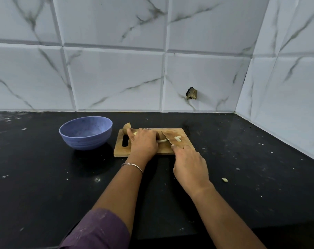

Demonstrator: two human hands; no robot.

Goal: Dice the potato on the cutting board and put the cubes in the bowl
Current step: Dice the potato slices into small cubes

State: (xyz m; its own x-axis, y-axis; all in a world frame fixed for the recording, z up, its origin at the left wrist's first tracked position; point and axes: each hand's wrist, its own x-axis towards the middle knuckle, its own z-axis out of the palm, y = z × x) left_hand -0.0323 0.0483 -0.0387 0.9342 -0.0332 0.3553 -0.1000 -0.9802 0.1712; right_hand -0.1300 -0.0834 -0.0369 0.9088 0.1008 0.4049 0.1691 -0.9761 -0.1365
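Observation:
A wooden cutting board (185, 136) lies on the black counter. My left hand (143, 142) presses down on a brown potato (126, 128), of which only the left end shows. My right hand (189, 165) grips a knife (166, 137), its blade angled down onto the board right beside my left fingers. A pale cut strip (161, 140) lies at the blade, and two more pieces (177, 138) lie just right of it. The blue bowl (85, 133) stands left of the board and looks empty.
The black counter (45, 186) is speckled with small white scraps. A stray potato piece (224, 180) lies on it right of my right hand. Tiled walls close the back and the right side, meeting in a corner at the far right.

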